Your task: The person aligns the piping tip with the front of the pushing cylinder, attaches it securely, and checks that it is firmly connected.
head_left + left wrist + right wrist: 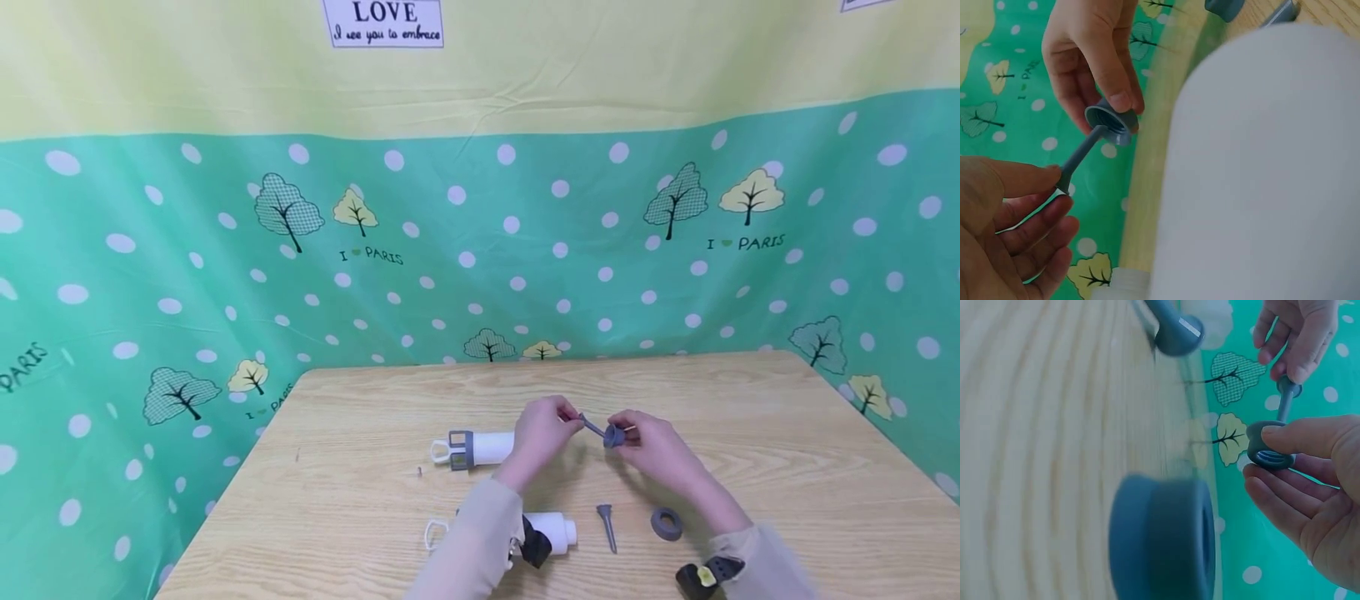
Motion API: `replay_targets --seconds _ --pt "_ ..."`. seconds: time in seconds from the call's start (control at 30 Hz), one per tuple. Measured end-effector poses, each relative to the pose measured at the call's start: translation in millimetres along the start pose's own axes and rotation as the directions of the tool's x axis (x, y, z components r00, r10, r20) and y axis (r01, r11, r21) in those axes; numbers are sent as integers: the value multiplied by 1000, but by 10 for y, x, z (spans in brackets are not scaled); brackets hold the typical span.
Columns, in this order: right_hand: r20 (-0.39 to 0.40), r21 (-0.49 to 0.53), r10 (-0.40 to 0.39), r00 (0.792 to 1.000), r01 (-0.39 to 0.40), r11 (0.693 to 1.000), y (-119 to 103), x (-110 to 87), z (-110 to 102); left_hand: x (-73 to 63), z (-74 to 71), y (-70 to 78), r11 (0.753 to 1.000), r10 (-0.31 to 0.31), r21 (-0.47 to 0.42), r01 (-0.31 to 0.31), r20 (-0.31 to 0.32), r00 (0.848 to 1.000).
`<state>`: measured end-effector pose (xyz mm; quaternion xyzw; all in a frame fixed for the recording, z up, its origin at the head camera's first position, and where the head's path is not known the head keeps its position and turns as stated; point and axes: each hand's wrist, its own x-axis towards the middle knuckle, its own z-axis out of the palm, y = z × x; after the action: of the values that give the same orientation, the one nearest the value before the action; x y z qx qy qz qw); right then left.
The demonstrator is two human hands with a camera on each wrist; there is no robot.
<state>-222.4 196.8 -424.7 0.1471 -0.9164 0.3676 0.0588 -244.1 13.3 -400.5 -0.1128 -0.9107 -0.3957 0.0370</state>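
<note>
My left hand [546, 432] pinches the flared end of a thin grey plastic stem [1080, 157] between thumb and fingers. With thumb and fingertips, my right hand [658, 448] holds a grey threaded cap [1110, 124], its inner ridges showing in the left wrist view. The stem's far tip meets the cap's rim. Both parts are held up over the table. Another grey stem with a flared head [607, 525] lies below the hands, and a thick grey ring [666, 524] lies near the right forearm.
A white cylinder [492, 447] with a grey slotted collar [461, 450] and white loop handle lies behind my left hand. My left sleeve partly covers a second white cylinder [553, 532]. A tiny piece [419, 472] lies on the wooden table [330, 483]. A green patterned curtain [450, 217] hangs behind.
</note>
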Motion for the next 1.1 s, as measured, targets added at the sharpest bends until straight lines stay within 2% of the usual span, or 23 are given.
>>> replay_targets --seconds 0.2,0.33,0.53,1.1 --pt "-14 22 22 1000 -22 1000 -58 0 65 -36 -38 -42 998 -31 -49 30 -20 999" --pt "-34 26 43 999 -42 999 -83 -1 68 -65 -54 -39 999 -10 -38 9 -28 1000" --pt "-47 -15 24 999 -25 1000 -132 10 37 -96 -74 6 999 15 -35 -16 -39 999" --pt "-107 -47 -53 993 48 998 -197 40 59 -120 -10 66 999 45 25 -44 -27 999"
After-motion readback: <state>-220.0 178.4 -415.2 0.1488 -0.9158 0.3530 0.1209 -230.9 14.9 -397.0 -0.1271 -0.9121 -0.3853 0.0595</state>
